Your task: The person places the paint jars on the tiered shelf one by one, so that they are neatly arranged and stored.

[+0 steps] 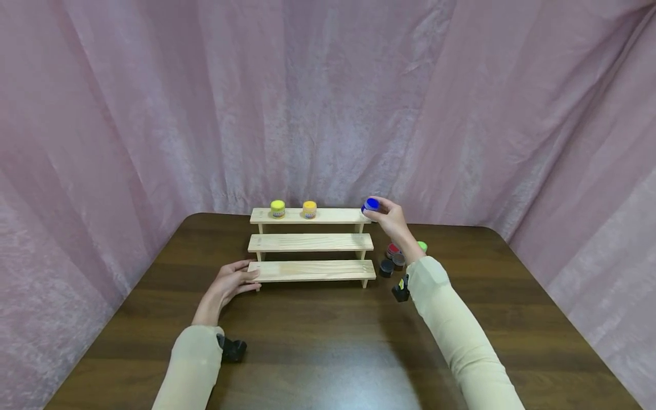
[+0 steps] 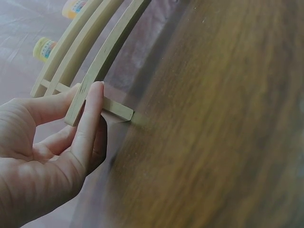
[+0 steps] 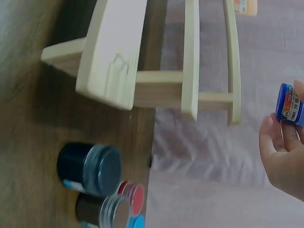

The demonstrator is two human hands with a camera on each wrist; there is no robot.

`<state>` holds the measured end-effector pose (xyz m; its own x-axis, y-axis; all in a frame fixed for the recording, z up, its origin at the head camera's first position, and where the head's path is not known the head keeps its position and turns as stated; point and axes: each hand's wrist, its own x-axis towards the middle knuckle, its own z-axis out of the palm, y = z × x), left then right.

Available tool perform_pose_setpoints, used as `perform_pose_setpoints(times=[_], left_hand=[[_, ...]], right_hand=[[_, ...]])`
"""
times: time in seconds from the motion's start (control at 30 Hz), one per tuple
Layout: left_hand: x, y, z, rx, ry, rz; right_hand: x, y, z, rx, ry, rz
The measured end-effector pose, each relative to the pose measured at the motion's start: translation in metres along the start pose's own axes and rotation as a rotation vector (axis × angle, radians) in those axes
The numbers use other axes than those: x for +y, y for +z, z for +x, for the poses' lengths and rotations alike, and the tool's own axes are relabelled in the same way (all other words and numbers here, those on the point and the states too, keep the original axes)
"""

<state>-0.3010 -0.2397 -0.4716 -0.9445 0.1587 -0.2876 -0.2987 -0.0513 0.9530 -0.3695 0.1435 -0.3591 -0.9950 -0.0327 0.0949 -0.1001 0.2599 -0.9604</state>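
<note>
A three-tier wooden stepped shelf [image 1: 310, 243] stands on the table. At its left end, my left hand [image 1: 230, 283] pinches the lowest board [image 2: 107, 52] between thumb and fingers. My right hand [image 1: 393, 222] holds a small blue paint jar [image 1: 371, 204] by its sides, at the right end of the top board. The jar's printed label [image 3: 290, 105] shows in the right wrist view, where part of the hand is cut off by the frame. On the top board sit a yellow-green jar [image 1: 278, 209] and, to its right, an orange-yellow jar [image 1: 310, 210].
Right of the shelf, below my right forearm, several jars cluster: a black one [image 3: 90, 168], a brown one [image 3: 102, 210], a red one [image 3: 132, 197], a light blue one [image 3: 136, 222] and a green one [image 1: 422, 246]. A pink curtain [image 1: 328, 102] hangs behind the brown table [image 1: 307, 341].
</note>
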Motion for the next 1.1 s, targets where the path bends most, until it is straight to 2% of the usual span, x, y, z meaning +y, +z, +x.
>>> perform_pose_setpoints(times=[0.3, 0.47, 1.1], left_hand=[[-0.001, 0.004, -0.001, 0.0, 0.011, -0.02], [-0.002, 0.005, -0.002, 0.005, 0.008, -0.009], [-0.002, 0.007, -0.002, 0.022, 0.006, -0.01]], right_hand=[[-0.001, 0.024, 0.012, -0.052, 0.002, -0.003], [0.0, 0.034, 0.016, -0.054, 0.015, -0.03], [0.0, 0.038, 0.015, -0.044, 0.079, -0.089]])
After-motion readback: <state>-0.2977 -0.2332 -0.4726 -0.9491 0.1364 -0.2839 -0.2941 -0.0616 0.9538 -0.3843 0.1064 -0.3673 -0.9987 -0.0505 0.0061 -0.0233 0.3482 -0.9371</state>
